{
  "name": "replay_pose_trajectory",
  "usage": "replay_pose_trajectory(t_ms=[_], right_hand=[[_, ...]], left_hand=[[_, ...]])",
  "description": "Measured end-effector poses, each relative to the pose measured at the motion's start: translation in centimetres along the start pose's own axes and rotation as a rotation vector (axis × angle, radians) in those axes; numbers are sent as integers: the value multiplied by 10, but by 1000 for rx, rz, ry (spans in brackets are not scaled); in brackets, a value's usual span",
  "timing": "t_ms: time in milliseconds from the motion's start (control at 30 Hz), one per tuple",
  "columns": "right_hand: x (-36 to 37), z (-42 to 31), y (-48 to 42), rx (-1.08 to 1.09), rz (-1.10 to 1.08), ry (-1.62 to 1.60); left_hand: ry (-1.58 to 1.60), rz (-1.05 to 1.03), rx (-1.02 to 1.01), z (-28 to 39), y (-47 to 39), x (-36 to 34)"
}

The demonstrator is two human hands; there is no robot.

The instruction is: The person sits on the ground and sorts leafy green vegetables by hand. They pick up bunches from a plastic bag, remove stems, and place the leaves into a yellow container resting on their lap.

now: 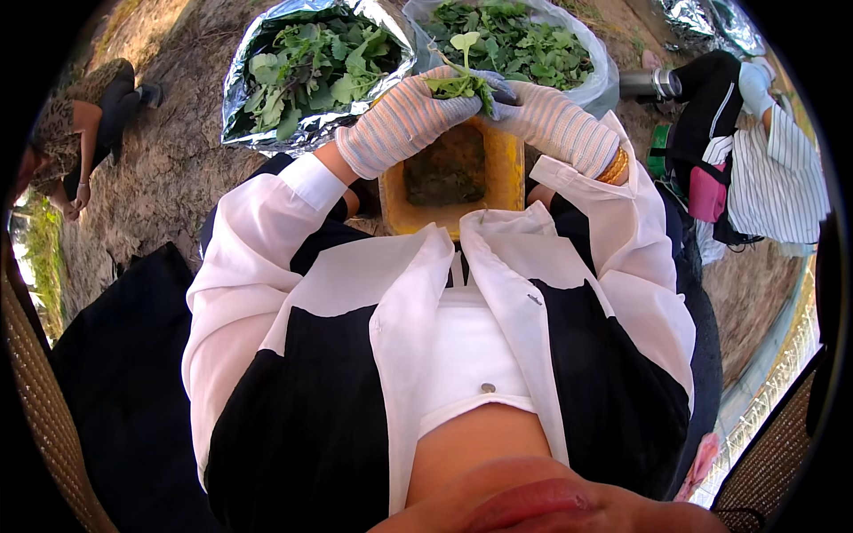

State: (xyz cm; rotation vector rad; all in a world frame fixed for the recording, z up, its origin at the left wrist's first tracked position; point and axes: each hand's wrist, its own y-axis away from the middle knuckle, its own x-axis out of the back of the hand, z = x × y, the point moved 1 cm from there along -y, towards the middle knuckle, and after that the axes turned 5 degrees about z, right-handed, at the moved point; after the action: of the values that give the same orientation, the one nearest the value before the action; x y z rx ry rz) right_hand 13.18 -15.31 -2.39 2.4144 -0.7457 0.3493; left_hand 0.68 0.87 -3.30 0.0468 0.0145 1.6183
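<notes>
My left hand [416,110], in a striped knitted glove, holds a small green leafy seedling [460,85] with thin pale stems. My right hand [556,120] wears a matching glove and has its fingers closed at the seedling's right side. Both hands meet above a yellow plastic container [503,166], which has dark, wet-looking matter in its bottom. Beyond my left hand lies a silver foil-lined bag [233,110] full of leafy seedlings [320,66]. A translucent plastic bag [603,73] of similar greens [513,40] sits beyond my right hand.
Bare soil [153,193] surrounds the bags. One person [73,133] is at the far left; another person in a striped top [773,166] sits at the right. Near that person are a steel flask [650,84] and a green object [658,150]. More silver foil [693,23] lies at top right.
</notes>
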Motion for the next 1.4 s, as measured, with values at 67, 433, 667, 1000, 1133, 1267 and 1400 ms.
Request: replay_pose_trajectory(t_ms=[67,433,667,1000,1133,1267,1400], right_hand=[[21,-2,0,137,166,123],[0,-8,12,748,52,322],[-4,-22,30,129,38,217],[-24,-27,21,-47,-8,30],[-17,-10,14,374,102,328],[-3,-12,14,559,245,697],[-2,-2,31,353,-282,620]], left_hand=[[-81,74,146,9,6,8],[-368,-196,399,25,3,10],[-1186,153,14,10,-1,25],[-1417,-108,-38,35,4,6],[-1226,-183,8,28,6,18],[-1134,-178,27,16,7,34],[-864,-179,217,20,0,51]])
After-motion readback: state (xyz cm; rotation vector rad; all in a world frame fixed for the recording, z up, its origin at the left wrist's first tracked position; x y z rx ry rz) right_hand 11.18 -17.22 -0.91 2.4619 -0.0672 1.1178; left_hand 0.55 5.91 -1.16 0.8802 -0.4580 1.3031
